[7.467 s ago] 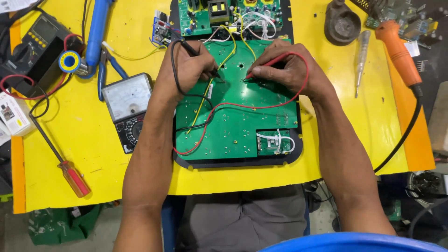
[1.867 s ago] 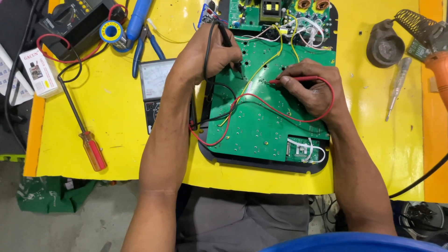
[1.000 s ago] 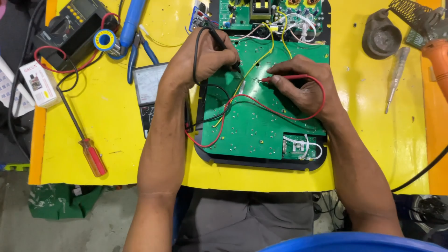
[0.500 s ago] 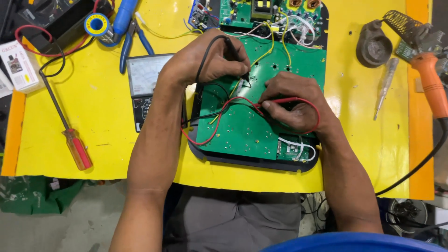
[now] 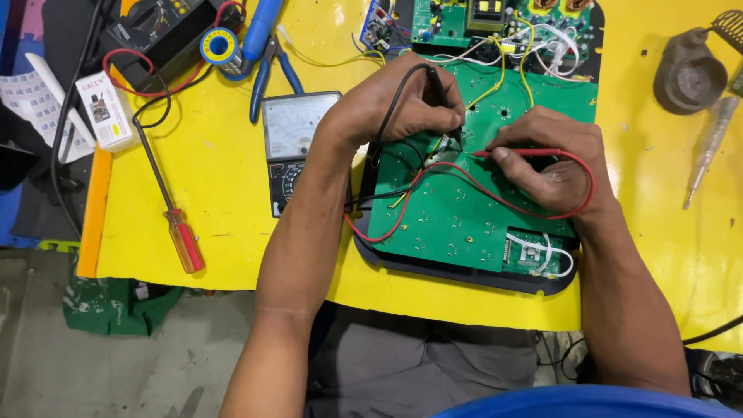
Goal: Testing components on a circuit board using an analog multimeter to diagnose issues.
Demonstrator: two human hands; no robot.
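Pinching the black probe (image 5: 441, 93) in our left hand (image 5: 402, 104) and red probe (image 5: 518, 153) in right hand (image 5: 553, 159); light, stiff, held mid-shaft on the fragile green circuit board (image 5: 464, 217).

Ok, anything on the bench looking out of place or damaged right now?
Nothing looks damaged or spilled. The left hand holds the black probe and the right hand the red probe on the green circuit board. The one oddity: the red-handled screwdriver lies with its handle at the yellow table's front edge.
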